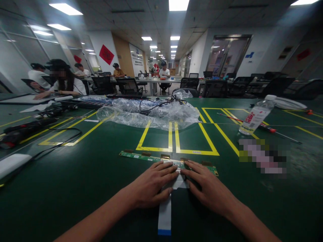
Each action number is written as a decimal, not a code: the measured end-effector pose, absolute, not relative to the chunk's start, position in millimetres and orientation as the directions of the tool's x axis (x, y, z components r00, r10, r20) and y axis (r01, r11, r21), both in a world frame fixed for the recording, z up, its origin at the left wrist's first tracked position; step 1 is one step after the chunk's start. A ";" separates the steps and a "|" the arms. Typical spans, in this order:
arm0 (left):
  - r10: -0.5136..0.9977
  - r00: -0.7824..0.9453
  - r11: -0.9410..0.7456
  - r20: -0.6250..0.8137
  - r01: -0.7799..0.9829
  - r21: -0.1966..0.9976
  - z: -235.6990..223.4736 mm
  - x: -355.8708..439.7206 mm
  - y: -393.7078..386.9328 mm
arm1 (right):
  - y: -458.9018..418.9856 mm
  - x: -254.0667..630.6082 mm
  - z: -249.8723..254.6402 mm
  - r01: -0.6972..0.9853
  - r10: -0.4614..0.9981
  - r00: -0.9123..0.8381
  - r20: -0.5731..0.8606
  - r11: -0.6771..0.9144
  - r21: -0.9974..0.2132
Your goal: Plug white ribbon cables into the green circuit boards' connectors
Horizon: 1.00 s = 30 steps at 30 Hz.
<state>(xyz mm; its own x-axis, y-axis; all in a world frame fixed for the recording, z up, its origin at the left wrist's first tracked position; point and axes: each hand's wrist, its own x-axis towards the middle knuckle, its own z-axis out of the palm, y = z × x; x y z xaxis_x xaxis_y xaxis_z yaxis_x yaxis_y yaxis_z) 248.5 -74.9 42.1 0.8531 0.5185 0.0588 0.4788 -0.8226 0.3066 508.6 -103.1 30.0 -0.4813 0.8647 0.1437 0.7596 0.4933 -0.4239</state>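
Observation:
A long, narrow green circuit board [133,155] lies across the green table, with several brown-gold tabs along its far edge. A flat white ribbon cable [165,215] with a blue end runs from the board's middle toward me. My left hand [155,183] lies over the board's middle and the cable, fingers stretched out. From the other side my right hand [205,185] rests its outstretched fingers on the board and the cable's upper part. The fingertips of both hands nearly meet there. What lies beneath the fingers is hidden.
Crumpled clear plastic wrap [151,112] with black cables lies beyond the board. At right stand a clear bottle [257,114] and a long screwdriver [272,130]. A white object [15,164] and dark tools [27,131] lie at left. A person [65,80] sits at the far left.

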 end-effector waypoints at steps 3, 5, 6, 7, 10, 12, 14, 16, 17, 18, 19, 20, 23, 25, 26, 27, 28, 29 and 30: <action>0.522 0.851 -0.821 0.048 0.487 0.299 42.2 247.3 -73.9 | -99.7 515.2 38.4 0.771 0.874 -0.464 0.146 0.479 -0.419; 0.520 0.853 -0.821 0.044 0.485 0.300 41.7 246.9 -73.4 | -98.2 518.4 43.4 0.787 0.876 -0.466 0.122 0.473 -0.397; 0.520 0.853 -0.821 0.044 0.485 0.301 41.3 246.9 -73.2 | -97.7 519.5 44.9 0.790 0.877 -0.468 0.112 0.472 -0.390; 0.519 0.854 -0.821 0.043 0.484 0.302 40.8 246.9 -73.0 | -97.4 520.2 45.6 0.792 0.877 -0.469 0.107 0.471 -0.389; 0.522 0.852 -0.818 0.046 0.485 0.309 39.0 247.2 -72.8 | -97.3 520.8 44.2 0.781 0.871 -0.478 0.116 0.482 -0.398; 0.523 0.851 -0.817 0.050 0.484 0.313 38.0 247.1 -72.8 | -97.6 520.5 42.4 0.775 0.868 -0.481 0.126 0.488 -0.401; 0.524 0.850 -0.817 0.056 0.483 0.315 37.3 246.7 -72.5 | -97.9 520.3 41.5 0.774 0.867 -0.480 0.132 0.489 -0.402; 0.522 0.851 -0.820 0.059 0.481 0.311 37.3 246.1 -72.0 | -98.0 520.3 41.7 0.774 0.866 -0.482 0.132 0.491 -0.399; 0.521 0.851 -0.821 0.059 0.481 0.309 37.4 245.8 -71.8 | -98.0 520.4 41.9 0.775 0.865 -0.483 0.131 0.493 -0.396; 0.520 0.852 -0.821 0.058 0.481 0.308 37.6 245.7 -71.5 | -98.0 520.4 42.1 0.776 0.865 -0.484 0.130 0.493 -0.393; 0.519 0.853 -0.822 0.057 0.480 0.306 37.7 245.6 -71.2 | -97.9 520.5 42.2 0.778 0.867 -0.482 0.129 0.491 -0.392; 0.518 0.853 -0.823 0.058 0.479 0.305 37.8 245.8 -71.1 | -97.9 520.5 42.2 0.781 0.870 -0.475 0.128 0.485 -0.394; 0.519 0.852 -0.826 0.068 0.480 0.297 37.2 246.9 -71.1 | -98.0 520.3 41.4 0.784 0.884 -0.452 0.124 0.459 -0.417; 0.521 0.850 -0.827 0.070 0.484 0.286 36.6 248.0 -71.5 | -98.2 520.0 40.8 0.784 0.888 -0.443 0.122 0.450 -0.427; 0.522 0.850 -0.828 0.070 0.486 0.281 36.5 248.6 -71.8 | -98.4 519.7 40.6 0.783 0.887 -0.444 0.123 0.451 -0.427; 0.524 0.849 -0.828 0.069 0.488 0.277 36.5 249.2 -72.0 | -98.5 519.5 40.7 0.782 0.885 -0.449 0.124 0.456 -0.425; 0.526 0.848 -0.827 0.066 0.492 0.272 36.6 249.7 -72.2 | -98.6 519.4 40.9 0.780 0.882 -0.455 0.124 0.461 -0.423; 0.528 0.847 -0.827 0.061 0.496 0.266 36.8 250.3 -72.4 | -98.7 519.2 41.2 0.778 0.879 -0.462 0.122 0.467 -0.421; 0.529 0.847 -0.827 0.057 0.499 0.259 37.0 250.8 -72.6 | -98.7 519.1 41.7 0.776 0.876 -0.468 0.118 0.471 -0.420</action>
<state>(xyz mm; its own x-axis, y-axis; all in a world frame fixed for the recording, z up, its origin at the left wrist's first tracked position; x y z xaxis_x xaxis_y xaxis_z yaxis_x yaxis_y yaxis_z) 250.8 -72.6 37.0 0.8469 0.5287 0.0571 0.4989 -0.8271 0.2589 519.1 -98.7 41.7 -0.4676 0.8760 0.1179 0.7760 0.4707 -0.4198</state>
